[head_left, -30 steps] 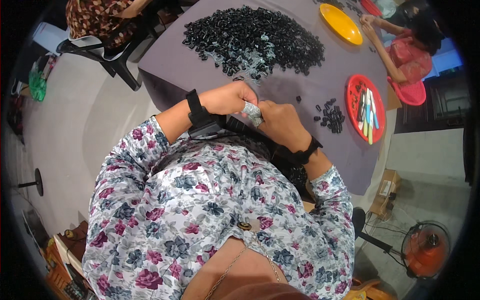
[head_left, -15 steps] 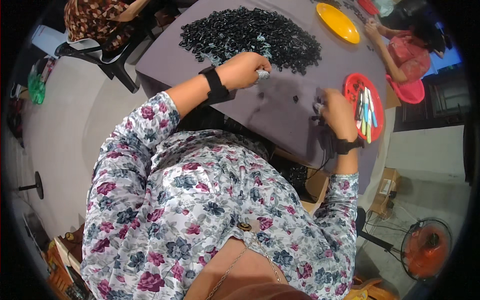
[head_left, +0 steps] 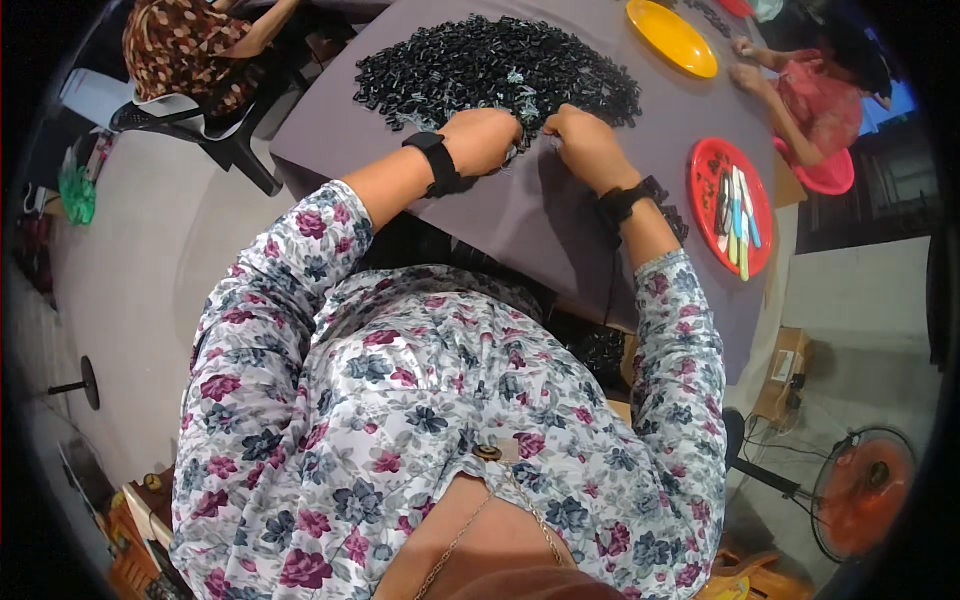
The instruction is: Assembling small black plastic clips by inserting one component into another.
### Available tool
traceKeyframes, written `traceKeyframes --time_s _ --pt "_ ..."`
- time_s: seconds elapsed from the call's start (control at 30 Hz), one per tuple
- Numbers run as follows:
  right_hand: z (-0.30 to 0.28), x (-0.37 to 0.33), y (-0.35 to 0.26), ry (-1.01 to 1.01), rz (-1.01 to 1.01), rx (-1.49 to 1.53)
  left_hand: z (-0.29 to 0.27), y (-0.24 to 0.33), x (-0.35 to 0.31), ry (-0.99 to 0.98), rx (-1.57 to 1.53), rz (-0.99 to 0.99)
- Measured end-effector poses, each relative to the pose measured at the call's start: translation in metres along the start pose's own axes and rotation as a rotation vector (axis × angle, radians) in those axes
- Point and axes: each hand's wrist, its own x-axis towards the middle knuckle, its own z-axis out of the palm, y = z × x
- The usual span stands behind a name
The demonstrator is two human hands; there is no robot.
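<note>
A wide heap of small black pieces point(head_left: 480, 70) lies on the table, with a few pale, clear-looking bits point(head_left: 516, 78) among them. My left hand point(head_left: 482, 140) is at the heap's near edge, its fingers curled closed; a greyish bit shows under the fingertips, too small to name. Just to its right, my right hand point(head_left: 590, 148) has its thumb and fingers pinched together, facing the left hand across a small gap. Whatever it pinches is hidden. Some black pieces point(head_left: 672, 215) lie beside my right wrist, partly covered by the forearm.
To the right, a red plate point(head_left: 708, 235) holds several slim white, blue and green handled tools point(head_left: 741, 225) and dark bits. A yellow plate point(head_left: 672, 38) stands farther back. Co-workers sit at the far right point(head_left: 820, 95) and far left point(head_left: 185, 50). An orange fan point(head_left: 865, 490) stands lower right.
My right hand has moved left and away from me, from beside the red plate to close by my left hand. The left hand has shifted slightly left.
</note>
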Motion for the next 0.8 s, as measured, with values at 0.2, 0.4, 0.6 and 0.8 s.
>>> traceKeyframes --time_s 0.2,0.4,0.6,0.8 --pt "-0.002 0.007 0.008 -0.08 0.126 -0.033 -0.005 0.002 -0.004 -0.012 -0.015 -0.029" --pt "-0.038 -0.013 0.008 -0.035 0.182 0.15 0.002 0.002 -0.009 0.142 -0.061 0.098" --pt "-0.079 -0.068 0.012 0.125 0.338 0.482 0.011 0.039 0.006 0.008 -0.148 0.206" --pt "-0.082 -0.108 -0.006 0.194 0.452 0.556 0.05 0.073 0.038 0.036 -0.044 0.378"
